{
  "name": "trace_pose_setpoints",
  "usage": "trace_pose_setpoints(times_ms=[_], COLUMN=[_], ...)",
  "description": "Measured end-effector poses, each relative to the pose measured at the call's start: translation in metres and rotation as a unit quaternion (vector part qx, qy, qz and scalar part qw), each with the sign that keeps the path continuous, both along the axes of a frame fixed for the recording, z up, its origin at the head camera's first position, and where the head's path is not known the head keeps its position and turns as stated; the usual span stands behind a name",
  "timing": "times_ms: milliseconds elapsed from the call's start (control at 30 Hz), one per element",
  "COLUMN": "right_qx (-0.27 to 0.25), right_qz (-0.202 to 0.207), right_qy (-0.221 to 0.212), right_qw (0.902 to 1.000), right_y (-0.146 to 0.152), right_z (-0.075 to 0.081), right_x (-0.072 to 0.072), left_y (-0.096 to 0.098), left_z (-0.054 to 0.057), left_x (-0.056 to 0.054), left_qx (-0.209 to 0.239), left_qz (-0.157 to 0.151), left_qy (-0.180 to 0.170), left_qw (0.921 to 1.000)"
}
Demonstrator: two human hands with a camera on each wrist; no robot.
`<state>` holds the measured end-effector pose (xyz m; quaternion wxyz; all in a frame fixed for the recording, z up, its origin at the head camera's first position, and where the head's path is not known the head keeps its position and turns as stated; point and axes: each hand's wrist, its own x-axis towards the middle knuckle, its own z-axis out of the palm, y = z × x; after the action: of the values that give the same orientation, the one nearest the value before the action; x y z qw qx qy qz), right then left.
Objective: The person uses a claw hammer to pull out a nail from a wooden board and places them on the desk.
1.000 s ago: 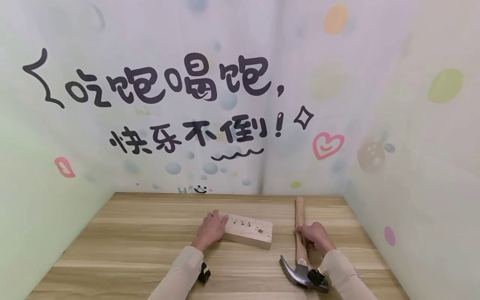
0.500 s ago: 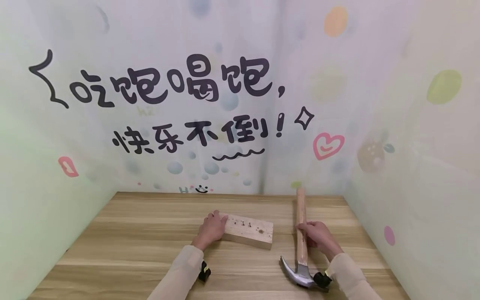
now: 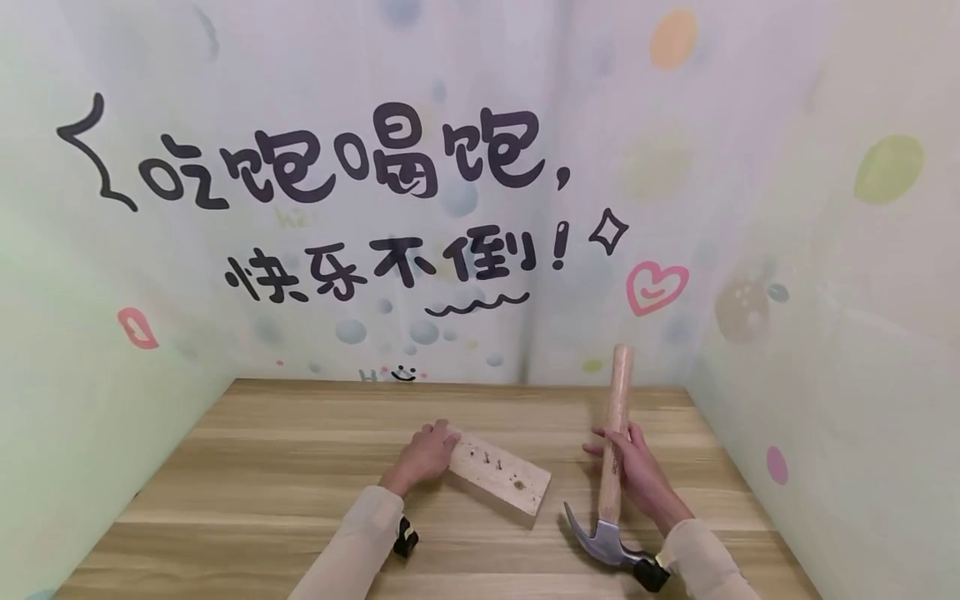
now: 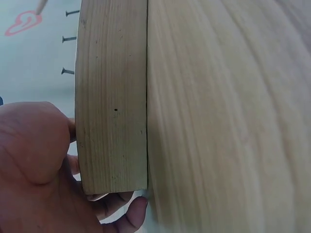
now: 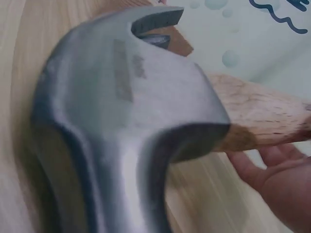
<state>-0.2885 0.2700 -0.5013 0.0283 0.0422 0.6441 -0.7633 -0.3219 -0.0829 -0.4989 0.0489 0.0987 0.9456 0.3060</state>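
Observation:
A pale wooden block [image 3: 501, 483] lies flat on the table, dark marks and a knot on its top. Several nails [image 4: 69, 39] stick out of that top face, as the left wrist view shows. My left hand [image 3: 422, 457] grips the block's left end, thumb on top and fingers around the end. On the right, my right hand [image 3: 636, 467] holds a claw hammer by its wooden handle [image 3: 617, 396], fingers spread behind it. The handle's end tilts up away from the table; the steel head [image 5: 131, 97] is low and nearest me, claw pointing left.
The wood-grain table [image 3: 300, 433] is closed in by a patterned back wall [image 3: 465, 350] with large black lettering, and by side walls [image 3: 840, 350]. Black wrist devices [image 3: 406, 537] sit at both cuffs.
The hammer's handle end has risen and swung slightly right, and my right hand has shifted its hold on it. The block has turned, its right end coming nearer me, with my left hand still on it.

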Motion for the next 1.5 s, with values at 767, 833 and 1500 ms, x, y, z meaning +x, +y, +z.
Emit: trace_pose_setpoints(times_ms=[767,833,1500], right_qx=[-0.274,-0.274,-0.205], right_qz=[0.226,0.243,0.308], right_qy=[0.124,0.135,0.154], right_qw=[0.9266,0.9206,0.9161], right_y=[-0.006,-0.004,-0.022], right_z=[0.010,0.009,0.022], right_x=[0.017,0.018,0.028], left_y=[-0.004,-0.003,0.016], left_z=[0.004,0.004,-0.006], left_x=[0.002,0.003,0.014], left_qx=[-0.006,-0.005,-0.059], left_qz=[-0.110,-0.119,-0.034], left_qy=[-0.030,-0.031,0.048], left_qw=[0.9934,0.9923,0.9966])
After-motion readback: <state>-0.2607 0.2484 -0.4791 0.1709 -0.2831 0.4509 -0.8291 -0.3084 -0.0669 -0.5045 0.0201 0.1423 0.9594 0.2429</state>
